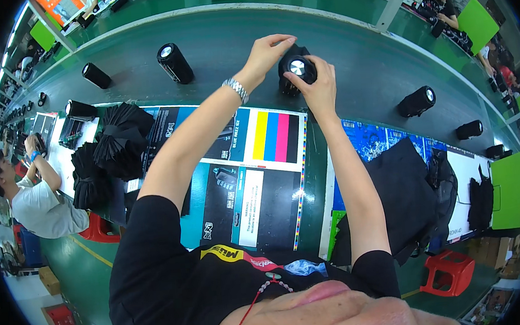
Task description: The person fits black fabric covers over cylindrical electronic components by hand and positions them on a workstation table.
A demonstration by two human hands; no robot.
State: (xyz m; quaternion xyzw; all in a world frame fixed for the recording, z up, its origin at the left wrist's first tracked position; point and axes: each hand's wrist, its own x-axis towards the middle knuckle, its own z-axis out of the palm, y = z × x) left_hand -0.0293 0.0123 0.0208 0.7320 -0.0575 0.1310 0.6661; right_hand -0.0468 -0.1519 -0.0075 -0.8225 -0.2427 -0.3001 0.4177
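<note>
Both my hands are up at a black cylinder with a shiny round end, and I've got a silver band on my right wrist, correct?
Not quite: the head view shows the silver band on your left wrist. Your left hand and right hand are at the black cylinder, as you said.

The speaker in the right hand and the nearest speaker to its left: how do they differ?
The right hand grips the held speaker, while no hand touches the left speaker. The held speaker's round end faces the camera more; the left speaker shows more of its side. Both are black with a shiny end.
</note>
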